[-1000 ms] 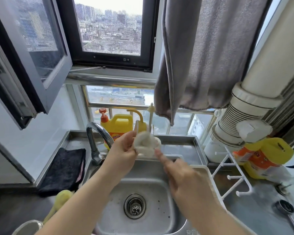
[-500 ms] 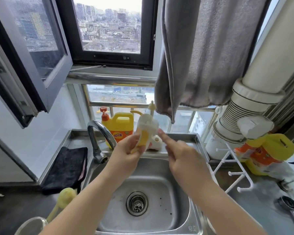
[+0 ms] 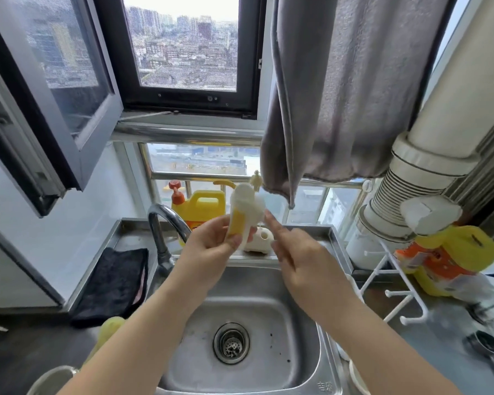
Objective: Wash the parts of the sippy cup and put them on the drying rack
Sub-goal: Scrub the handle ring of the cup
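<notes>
- Yellow-and-white sippy cup part [image 3: 244, 213] is pinched upright in the left hand [image 3: 211, 245], thumb and fingers curled round its lower yellow section, above the sink [image 3: 294, 317].
- Right hand [image 3: 303, 259] holds nothing; its extended fingers [image 3: 270, 222] touch or nearly touch the part's white side.
- Risk: the narrow pinch, likely on wet plastic, could slip under sideways rubbing pressure, dropping the part into the basin.
- Faucet [image 3: 166, 220] shows no running water; rinsing appears outstanding.
- White drying rack [image 3: 394, 283] stands well apart on the right; the transfer adds a drop hazard.

head view, close, looks forward-down over sink [image 3: 311, 323].
</notes>
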